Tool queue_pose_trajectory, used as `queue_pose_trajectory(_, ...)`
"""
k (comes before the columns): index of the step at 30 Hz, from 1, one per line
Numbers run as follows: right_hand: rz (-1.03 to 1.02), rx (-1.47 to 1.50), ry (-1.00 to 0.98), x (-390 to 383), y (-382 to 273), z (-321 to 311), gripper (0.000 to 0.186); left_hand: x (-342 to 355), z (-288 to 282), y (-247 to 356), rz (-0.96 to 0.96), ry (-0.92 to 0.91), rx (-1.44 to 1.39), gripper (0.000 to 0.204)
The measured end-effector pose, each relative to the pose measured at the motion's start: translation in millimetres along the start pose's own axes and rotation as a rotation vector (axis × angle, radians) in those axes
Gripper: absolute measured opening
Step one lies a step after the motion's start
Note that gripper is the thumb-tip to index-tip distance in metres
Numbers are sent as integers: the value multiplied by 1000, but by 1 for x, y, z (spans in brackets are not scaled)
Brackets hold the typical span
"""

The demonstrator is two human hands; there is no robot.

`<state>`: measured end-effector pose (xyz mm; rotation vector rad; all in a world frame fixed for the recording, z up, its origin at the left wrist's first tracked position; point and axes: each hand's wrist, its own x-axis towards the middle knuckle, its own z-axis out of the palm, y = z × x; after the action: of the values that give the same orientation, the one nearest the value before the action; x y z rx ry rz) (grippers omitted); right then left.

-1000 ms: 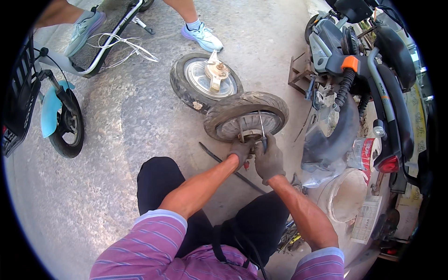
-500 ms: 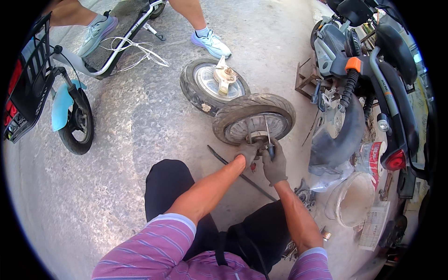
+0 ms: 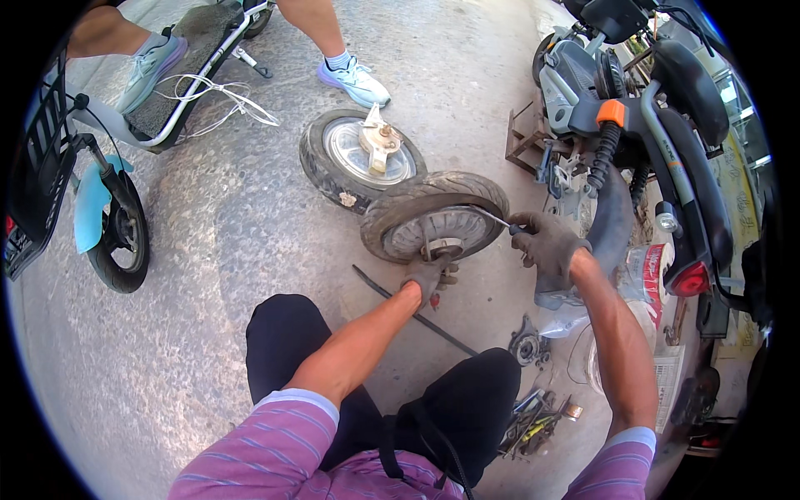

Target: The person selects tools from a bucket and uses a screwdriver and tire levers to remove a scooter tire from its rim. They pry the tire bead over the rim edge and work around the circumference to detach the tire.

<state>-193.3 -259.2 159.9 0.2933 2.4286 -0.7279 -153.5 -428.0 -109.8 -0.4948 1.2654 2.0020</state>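
Note:
A scooter wheel (image 3: 389,237) with a worn black tyre and a dusty silver hub leans, tilted, in front of me. My left hand (image 3: 428,277), in a grey glove, is closed at the wheel's axle end, with its fingers partly hidden. My gloved right hand (image 3: 550,247) is wrapped round the dark handle of a screwdriver (image 3: 493,218). The thin metal shaft reaches left to the right side of the wheel, where the tyre meets the rim. Behind lies a second wheel (image 3: 333,151), flat, with a pale brake plate on its hub.
On the right stands a dark scooter (image 3: 612,154), with a white bucket (image 3: 593,362) near it. Tools (image 3: 537,423) lie by my right knee. A black strip (image 3: 450,335) crosses the ground. At far left, a person's shoe (image 3: 152,71) rests on a kick-scooter-like deck (image 3: 200,37).
My right hand has moved right, away from the hub, carrying the screwdriver to the tyre's right edge. My left hand remains at the axle. The whole view has shifted slightly.

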Motion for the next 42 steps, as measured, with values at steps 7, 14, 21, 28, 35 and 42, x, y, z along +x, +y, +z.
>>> queue_pose_trajectory(7, 145, -310, -253, 43, -74, -54, 40, -7, -5, 1, 19, -31, 47, 32)
queue_pose_trajectory(14, 144, 84, -103, 43, -17, -11, 36, -2, -4, 5, -3, 30, 17, 32)
queue_pose_trajectory(21, 50, -115, -1, 25, -27, -5, 39, -13, 1, 10, 30, 48, 57, 33)
queue_pose_trajectory(28, 97, -271, -74, 39, -61, -6, 39, 3, -4, -1, 53, 28, 4, 31)
queue_pose_trajectory(35, 261, -329, -344, 76, -60, -12, 37, -6, 3, 6, 46, 34, 45, 34)
queue_pose_trajectory(42, 150, 382, 114, 12, -24, 72, 48, -3, -4, 4, 44, 40, 10, 37)
